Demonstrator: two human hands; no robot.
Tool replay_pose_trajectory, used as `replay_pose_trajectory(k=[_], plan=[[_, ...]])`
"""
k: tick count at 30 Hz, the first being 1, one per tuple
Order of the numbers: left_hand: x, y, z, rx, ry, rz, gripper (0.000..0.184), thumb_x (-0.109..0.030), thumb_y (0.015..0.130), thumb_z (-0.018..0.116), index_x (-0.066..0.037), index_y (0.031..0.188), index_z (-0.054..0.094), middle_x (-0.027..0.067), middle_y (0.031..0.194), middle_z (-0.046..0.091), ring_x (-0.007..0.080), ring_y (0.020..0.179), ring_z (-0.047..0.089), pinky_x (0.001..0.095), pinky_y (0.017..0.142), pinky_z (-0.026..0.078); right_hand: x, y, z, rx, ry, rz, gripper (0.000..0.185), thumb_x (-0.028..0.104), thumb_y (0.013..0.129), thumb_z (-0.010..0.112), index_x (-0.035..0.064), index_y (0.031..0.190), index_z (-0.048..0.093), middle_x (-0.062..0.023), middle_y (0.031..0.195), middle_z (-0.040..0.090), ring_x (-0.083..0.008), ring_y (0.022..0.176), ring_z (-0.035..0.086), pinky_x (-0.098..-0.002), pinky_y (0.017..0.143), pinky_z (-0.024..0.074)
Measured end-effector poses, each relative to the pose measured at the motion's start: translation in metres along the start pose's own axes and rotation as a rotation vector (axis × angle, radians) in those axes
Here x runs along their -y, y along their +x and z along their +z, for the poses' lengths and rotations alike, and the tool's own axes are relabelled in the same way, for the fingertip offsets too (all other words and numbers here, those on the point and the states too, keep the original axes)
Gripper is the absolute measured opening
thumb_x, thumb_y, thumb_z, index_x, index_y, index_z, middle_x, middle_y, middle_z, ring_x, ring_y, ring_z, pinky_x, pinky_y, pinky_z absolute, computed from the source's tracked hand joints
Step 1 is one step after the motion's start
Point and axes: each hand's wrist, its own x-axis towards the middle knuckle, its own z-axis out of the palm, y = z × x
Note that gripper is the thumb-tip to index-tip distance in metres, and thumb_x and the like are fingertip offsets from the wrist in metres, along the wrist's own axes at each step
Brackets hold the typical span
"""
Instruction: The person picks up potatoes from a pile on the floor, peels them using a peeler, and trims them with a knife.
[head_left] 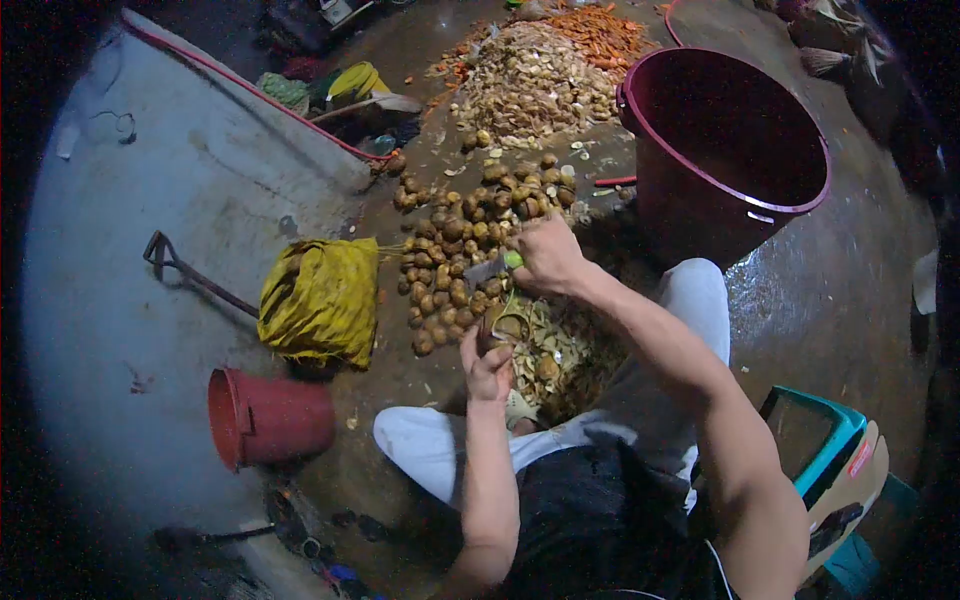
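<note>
My left hand is wrapped round a large brown root vegetable, partly hidden by the fingers. A curl of peel hangs at its upper side. Just above it, my right hand is closed round the green handle of a knife, whose blade points left. Beyond both hands, many brown unpeeled roots are spread on the floor. Pale peelings lie between my legs, to the right of my left hand.
A large maroon tub stands at the upper right, with pale and orange scraps left of it. On the left are a yellow sack, a red bucket and a long-handled tool. A teal crate is at lower right.
</note>
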Motion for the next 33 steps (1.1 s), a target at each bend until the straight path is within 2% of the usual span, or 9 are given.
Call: replay_pose_trajectory(k=[4, 6, 10, 13, 14, 16, 24, 28, 33], plan=[[0.006, 0.002, -0.014, 0.12, -0.181, 0.015, 0.076, -0.015, 0.056, 0.076, 0.001, 0.126, 0.05, 0.0153, 0.114, 0.061, 0.0312, 0.101, 0.061, 0.037, 0.085, 0.053, -0.029, 0.008, 0.008, 0.216, -0.108, 0.293, 0.026, 0.034, 0.067, 0.066, 0.009, 0.072, 0.066, -0.0134, 0.062, 0.061, -0.034, 0.063, 0.063, -0.0493, 0.068, 0.0456], [0.007, 0.005, -0.019, 0.175, -0.269, -0.013, 0.077, -0.016, 0.056, 0.077, 0.001, 0.126, 0.051, 0.0165, 0.117, 0.06, 0.0327, 0.104, 0.061, 0.0379, 0.086, 0.053, -0.027, 0.009, 0.01, 0.17, 0.025, 0.305, 0.026, 0.034, 0.067, 0.065, 0.0089, 0.072, 0.066, -0.0133, 0.062, 0.061, -0.0341, 0.063, 0.063, -0.049, 0.069, 0.0458], [0.007, 0.004, -0.028, -0.107, -0.114, -0.01, 0.065, -0.01, 0.062, 0.078, 0.0, 0.121, 0.053, 0.0142, 0.115, 0.061, 0.0313, 0.103, 0.061, 0.0401, 0.087, 0.053, 0.009, 0.012, -0.002, 0.12, 0.05, 0.123, 0.027, 0.036, 0.065, 0.066, 0.0095, 0.073, 0.067, -0.0135, 0.068, 0.064, -0.0319, 0.069, 0.064, -0.0471, 0.072, 0.045], [0.014, 0.006, -0.022, 0.029, -0.127, 0.062, 0.075, -0.012, 0.063, 0.08, 0.001, 0.129, 0.048, 0.0128, 0.119, 0.058, 0.0285, 0.112, 0.056, 0.0401, 0.099, 0.045, -0.004, 0.011, 0.004, 0.113, -0.031, 0.126, 0.02, 0.028, 0.068, 0.062, 0.0124, 0.077, 0.07, -0.0127, 0.065, 0.061, -0.033, 0.066, 0.061, -0.0447, 0.069, 0.0427], [0.009, 0.0, -0.016, 0.026, -0.128, 0.061, 0.075, -0.012, 0.063, 0.08, 0.001, 0.129, 0.048, 0.0128, 0.119, 0.058, 0.0285, 0.112, 0.056, 0.0401, 0.099, 0.045, -0.013, 0.012, 0.003, 0.16, -0.008, 0.245, 0.027, 0.036, 0.065, 0.067, 0.0102, 0.073, 0.067, -0.0132, 0.071, 0.065, -0.0323, 0.072, 0.064, -0.0462, 0.071, 0.0436], [-0.005, -0.001, -0.001, 0.214, -0.465, -0.061, 0.078, -0.012, 0.061, 0.081, 0.001, 0.13, 0.047, 0.0129, 0.123, 0.056, 0.0293, 0.115, 0.054, 0.0413, 0.102, 0.042, -0.035, 0.011, 0.008, 0.23, -0.092, 0.323, 0.027, 0.036, 0.066, 0.067, 0.0101, 0.073, 0.068, -0.0135, 0.071, 0.065, -0.0324, 0.075, 0.065, -0.048, 0.075, 0.0449], [0.005, 0.007, -0.014, 0.037, -0.124, 0.078, 0.08, -0.014, 0.063, 0.084, -0.001, 0.132, 0.046, 0.0135, 0.126, 0.055, 0.031, 0.119, 0.051, 0.0437, 0.104, 0.041, 0.002, 0.014, 0.006, 0.056, 0.023, 0.146, 0.025, 0.035, 0.066, 0.065, 0.011, 0.071, 0.067, -0.0143, 0.069, 0.064, -0.0321, 0.072, 0.063, -0.0451, 0.073, 0.0411], [0.004, 0.007, -0.019, 0.237, -0.544, -0.058, 0.084, -0.021, 0.062, 0.086, 0.002, 0.132, 0.045, 0.0192, 0.128, 0.053, 0.0368, 0.121, 0.05, 0.0502, 0.105, 0.04, -0.034, 0.014, 0.015, 0.137, 0.102, 0.371, 0.025, 0.035, 0.065, 0.065, 0.0102, 0.07, 0.067, -0.0151, 0.061, 0.06, -0.0337, 0.065, 0.063, -0.0464, 0.067, 0.043], [0.006, 0.01, -0.012, -0.048, -0.059, 0.129, 0.087, -0.022, 0.059, 0.088, -0.003, 0.132, 0.046, 0.0149, 0.131, 0.052, 0.0336, 0.122, 0.049, 0.0508, 0.103, 0.04, 0.012, 0.018, -0.004, 0.003, 0.006, 0.099, 0.025, 0.035, 0.065, 0.065, 0.0106, 0.069, 0.066, -0.0155, 0.062, 0.061, -0.0351, 0.063, 0.061, -0.046, 0.067, 0.041]])
